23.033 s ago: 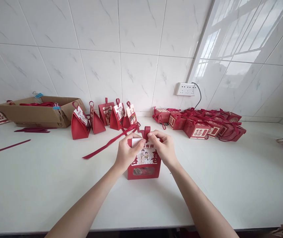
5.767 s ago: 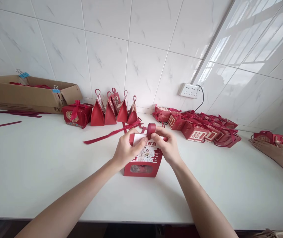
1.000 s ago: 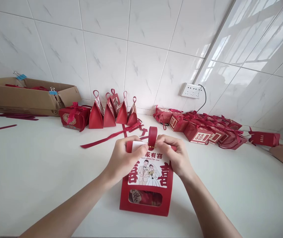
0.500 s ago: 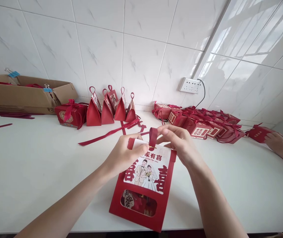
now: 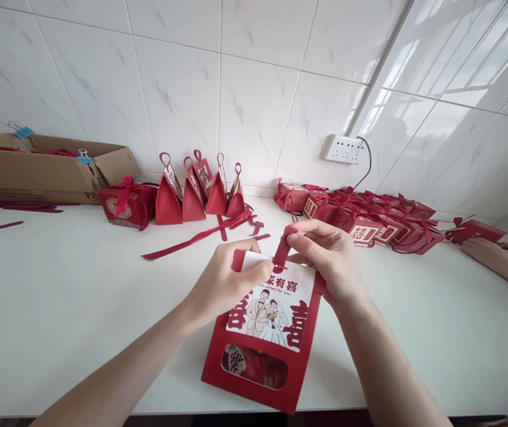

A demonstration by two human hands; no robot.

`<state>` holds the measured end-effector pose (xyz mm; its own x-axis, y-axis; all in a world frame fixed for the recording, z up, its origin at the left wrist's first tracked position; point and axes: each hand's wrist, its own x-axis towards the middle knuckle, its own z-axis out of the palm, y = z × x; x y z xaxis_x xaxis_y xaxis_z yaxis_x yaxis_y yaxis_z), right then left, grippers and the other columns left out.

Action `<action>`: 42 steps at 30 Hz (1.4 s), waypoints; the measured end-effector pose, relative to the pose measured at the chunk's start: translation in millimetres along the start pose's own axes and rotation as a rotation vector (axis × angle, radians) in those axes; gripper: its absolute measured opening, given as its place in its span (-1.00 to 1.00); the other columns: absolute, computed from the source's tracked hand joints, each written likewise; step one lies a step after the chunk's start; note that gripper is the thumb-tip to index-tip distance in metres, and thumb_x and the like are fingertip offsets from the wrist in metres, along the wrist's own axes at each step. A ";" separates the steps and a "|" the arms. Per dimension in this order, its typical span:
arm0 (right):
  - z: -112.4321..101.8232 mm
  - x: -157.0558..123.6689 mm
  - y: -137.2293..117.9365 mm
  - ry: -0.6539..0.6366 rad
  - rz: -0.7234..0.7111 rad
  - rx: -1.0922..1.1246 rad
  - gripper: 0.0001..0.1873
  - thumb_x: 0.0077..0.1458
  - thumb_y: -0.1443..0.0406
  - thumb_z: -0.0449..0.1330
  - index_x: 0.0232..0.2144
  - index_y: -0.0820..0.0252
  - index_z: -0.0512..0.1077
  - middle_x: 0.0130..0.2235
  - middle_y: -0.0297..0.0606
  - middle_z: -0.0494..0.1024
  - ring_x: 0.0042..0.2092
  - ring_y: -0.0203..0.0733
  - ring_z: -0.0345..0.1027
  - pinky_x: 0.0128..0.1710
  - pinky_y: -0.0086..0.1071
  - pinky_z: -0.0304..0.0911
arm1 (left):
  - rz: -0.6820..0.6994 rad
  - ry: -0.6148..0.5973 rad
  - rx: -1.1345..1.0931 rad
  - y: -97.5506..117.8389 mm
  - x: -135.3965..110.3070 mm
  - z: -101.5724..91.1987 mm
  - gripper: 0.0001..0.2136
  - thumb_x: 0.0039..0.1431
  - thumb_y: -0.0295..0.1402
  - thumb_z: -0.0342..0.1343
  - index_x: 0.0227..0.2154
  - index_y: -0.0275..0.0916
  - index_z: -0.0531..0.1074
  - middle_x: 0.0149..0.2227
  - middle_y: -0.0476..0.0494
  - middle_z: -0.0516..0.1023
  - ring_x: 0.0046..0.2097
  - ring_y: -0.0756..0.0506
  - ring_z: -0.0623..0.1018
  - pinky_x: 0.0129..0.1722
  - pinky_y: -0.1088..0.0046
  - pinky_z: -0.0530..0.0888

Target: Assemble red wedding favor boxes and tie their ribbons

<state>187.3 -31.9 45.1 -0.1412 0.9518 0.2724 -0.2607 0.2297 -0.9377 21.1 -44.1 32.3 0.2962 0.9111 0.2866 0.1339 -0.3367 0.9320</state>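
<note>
A red gift box [image 5: 301,370] stands before me near the table's front edge, its front panel printed with a bridal couple and a small window below showing wrapped contents. My left hand [image 5: 231,276] grips the box's top left edge, thumb on the front and fingers behind, partly hidden. Above the box rises a dark red strap loop [image 5: 281,250], fixed through the top by a small gold fastener [image 5: 279,267]. My right hand [image 5: 332,258] pinches the upper end of this strap between thumb and index finger.
Red tent-shaped boxes [image 5: 169,204] and a bow-tied box [image 5: 129,204] line the wall, beside a cardboard carton [image 5: 31,169]. Loose straps [image 5: 191,242] lie behind my hands. Many ribboned boxes [image 5: 363,231] sit back right. Another person's hand [image 5: 488,252] rests on a red box.
My right thumb and index finger have closed on the strap's top and bent it to the right. The gift box has shifted slightly right. The other person's hand has moved left.
</note>
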 end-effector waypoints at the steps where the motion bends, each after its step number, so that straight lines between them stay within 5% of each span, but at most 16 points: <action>1: 1.3 -0.5 1.3 0.021 -0.015 0.000 -0.89 -0.13 0.28 0.36 -0.48 0.14 0.50 -0.50 -0.38 0.55 -0.50 -0.30 0.45 -0.54 -0.46 0.40 | 0.006 0.004 0.006 0.2 -0.3 -0.1 -0.73 0.05 -0.34 0.11 -0.65 -0.25 0.18 -0.65 0.13 0.19 -0.61 0.12 0.22 -0.65 0.62 0.17; 5: -1.4 0.2 1.9 0.033 -0.034 -0.032 -0.87 -0.06 0.21 0.32 -0.46 0.14 0.50 -0.49 -0.35 0.54 -0.42 -0.22 0.49 -0.49 -0.40 0.43 | 0.008 0.023 0.025 0.8 -0.7 -1.3 -0.74 0.05 -0.35 0.10 -0.65 -0.25 0.18 -0.65 0.12 0.19 -0.61 0.11 0.24 -0.64 0.61 0.18; 9: -16.8 1.6 -10.5 -0.125 -0.067 -0.229 -0.69 0.06 0.06 0.17 -0.33 0.17 0.50 -0.39 -0.26 0.54 -0.31 -0.18 0.48 -0.45 -0.39 0.40 | -0.017 0.031 0.020 -0.5 0.0 -2.1 -0.74 0.06 -0.33 0.09 -0.64 -0.25 0.18 -0.66 0.14 0.16 -0.62 0.12 0.19 -0.64 0.61 0.15; 14: -21.3 -3.6 -25.3 -0.253 -0.019 -0.637 -0.83 -0.04 0.23 0.28 -0.47 0.22 0.43 -0.46 -0.30 0.48 -0.45 -0.33 0.35 -0.58 -0.53 0.22 | -0.052 0.049 0.027 -1.7 0.6 -2.4 -0.71 0.07 -0.31 0.08 -0.64 -0.24 0.13 -0.66 0.14 0.10 -0.62 0.12 0.14 -0.63 0.60 0.11; 19: -14.0 -4.7 -22.5 -0.192 -0.098 -0.781 -0.89 -0.05 0.36 0.19 -0.58 0.21 0.41 -0.57 -0.37 0.41 -0.56 -0.39 0.20 -0.65 -0.52 0.07 | -0.046 0.051 0.029 -1.7 1.3 -2.3 -0.70 0.08 -0.29 0.08 -0.65 -0.24 0.11 -0.66 0.14 0.09 -0.62 0.12 0.12 -0.64 0.60 0.09; 22: -14.6 -3.1 -20.8 -0.150 -0.135 -0.795 -0.83 -0.01 0.37 0.13 -0.61 0.22 0.40 -0.59 -0.38 0.39 -0.58 -0.42 0.15 -0.65 -0.52 0.03 | -0.066 0.040 0.015 -1.0 0.9 -1.6 -0.71 0.08 -0.29 0.08 -0.64 -0.23 0.13 -0.67 0.14 0.11 -0.63 0.12 0.14 -0.65 0.60 0.11; 28: -17.9 -3.9 -22.6 -0.333 -0.038 -0.764 -0.83 0.04 0.23 0.21 -0.50 0.22 0.47 -0.55 -0.37 0.41 -0.54 -0.39 0.16 -0.61 -0.49 0.03 | -0.073 0.045 -0.010 -1.2 -0.2 -1.6 -0.72 0.07 -0.31 0.09 -0.64 -0.24 0.14 -0.66 0.14 0.11 -0.63 0.12 0.13 -0.66 0.61 0.10; 34: -11.9 -4.7 -19.2 -0.308 -0.043 -0.771 -0.65 0.16 0.20 0.06 -0.62 0.22 0.32 -0.62 -0.43 0.19 -0.58 -0.42 -0.02 -0.62 -0.47 -0.09 | -0.055 0.072 0.001 -3.5 0.8 -0.7 -0.73 0.08 -0.34 0.07 -0.64 -0.24 0.15 -0.65 0.14 0.13 -0.61 0.12 0.15 -0.64 0.60 0.11; 42: -6.4 -2.8 -12.5 -0.315 0.027 -0.721 -0.80 0.08 0.27 0.06 -0.55 0.21 0.31 -0.57 -0.40 0.26 -0.54 -0.39 0.07 -0.59 -0.49 -0.01 | -0.041 0.086 -0.074 -5.2 -0.4 1.5 -0.73 0.13 -0.31 -0.01 -0.63 -0.23 0.13 -0.64 0.12 0.09 -0.59 0.09 0.12 -0.62 0.56 0.09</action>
<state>197.1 -36.2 54.6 -0.4311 0.8810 0.1950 0.4152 0.3855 -0.8240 21.7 -43.1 26.9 0.2089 0.9420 0.2626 0.0727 -0.2828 0.9564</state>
